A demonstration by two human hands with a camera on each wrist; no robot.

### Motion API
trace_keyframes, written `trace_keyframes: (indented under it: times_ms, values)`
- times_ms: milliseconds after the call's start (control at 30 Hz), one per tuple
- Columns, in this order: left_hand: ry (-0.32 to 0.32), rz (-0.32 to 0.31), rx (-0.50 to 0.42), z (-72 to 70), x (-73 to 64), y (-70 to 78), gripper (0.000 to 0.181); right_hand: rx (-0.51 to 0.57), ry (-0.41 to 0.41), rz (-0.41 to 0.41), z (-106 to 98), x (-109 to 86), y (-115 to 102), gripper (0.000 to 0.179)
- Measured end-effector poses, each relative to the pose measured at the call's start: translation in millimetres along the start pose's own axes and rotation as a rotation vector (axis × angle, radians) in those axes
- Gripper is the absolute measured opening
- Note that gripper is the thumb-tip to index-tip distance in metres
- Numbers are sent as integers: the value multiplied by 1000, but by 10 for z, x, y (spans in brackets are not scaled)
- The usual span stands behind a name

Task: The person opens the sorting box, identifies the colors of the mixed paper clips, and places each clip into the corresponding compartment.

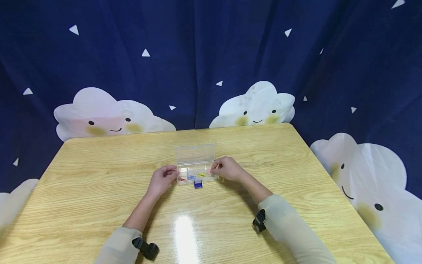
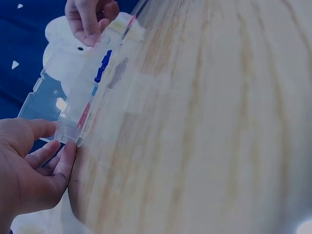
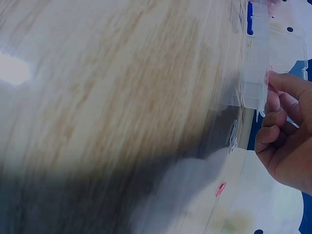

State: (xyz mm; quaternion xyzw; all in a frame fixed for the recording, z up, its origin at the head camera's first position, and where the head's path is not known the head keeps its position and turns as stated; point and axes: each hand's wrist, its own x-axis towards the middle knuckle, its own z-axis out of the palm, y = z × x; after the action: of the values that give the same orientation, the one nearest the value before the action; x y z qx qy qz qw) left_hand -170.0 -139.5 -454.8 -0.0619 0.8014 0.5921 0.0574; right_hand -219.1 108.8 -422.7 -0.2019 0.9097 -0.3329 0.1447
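A clear plastic compartment box (image 1: 207, 178) stands on the table with its lid (image 1: 195, 153) raised at the back. Red (image 1: 182, 179), blue (image 1: 192, 177) and yellow paper clips (image 1: 202, 175) lie in separate compartments. At the box's left end, my left hand (image 2: 41, 161) holds the corner between thumb and fingers. My right hand (image 1: 226, 168) is over the rightmost compartment, where its thumb and forefinger pinch a small pinkish-red paper clip (image 3: 270, 83), mostly covered by the fingertips. A blue latch (image 1: 198, 184) hangs down at the front.
In the right wrist view, a whitish paper clip (image 3: 233, 134) and a red paper clip (image 3: 221, 189) lie on the wooden table (image 3: 122, 97) right of the box. A dark blue curtain (image 1: 194, 66) with cloud prints hangs behind the table.
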Motion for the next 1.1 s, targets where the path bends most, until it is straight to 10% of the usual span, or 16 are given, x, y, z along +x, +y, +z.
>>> trace_keyframes:
  times_ms: [1100]
  values:
    - [1,-8,-9,5,-9,7,36,-26,-11,13,-37,-8,12,8]
